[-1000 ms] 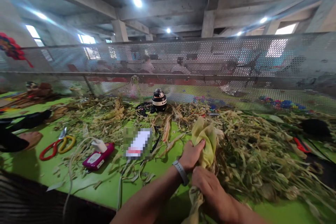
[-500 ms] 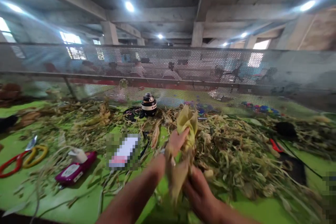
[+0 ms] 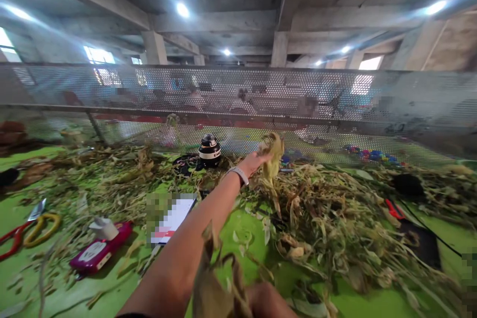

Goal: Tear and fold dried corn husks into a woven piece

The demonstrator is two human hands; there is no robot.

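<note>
My left hand (image 3: pixel 256 160), with a pale band on its wrist, reaches out over the table. It is closed on a crumpled, yellow-green dried husk (image 3: pixel 275 156), whose tip hangs down toward the heap. Near the bottom edge, my right hand (image 3: pixel 266 300) is partly cut off by the frame. Its curled fingers are against a larger brownish dried husk (image 3: pixel 218 285) that stands up close to me. Right of my left hand lies a big heap of dried leaves and stems (image 3: pixel 335 218).
A green table (image 3: pixel 242 223) carries more dried leaves on the left. On it are scissors (image 3: pixel 35 223), a magenta device (image 3: pixel 100 251), a phone-like slab (image 3: pixel 175 218), a black canister (image 3: pixel 209 150) and a red-and-black tool (image 3: pixel 395 209). A perforated metal screen (image 3: pixel 223 89) runs behind.
Both hands were together on one husk bundle. Now they are apart: my left hand has moved forward with a yellow-green piece, and my right hand has drawn back toward me with brownish husk.
</note>
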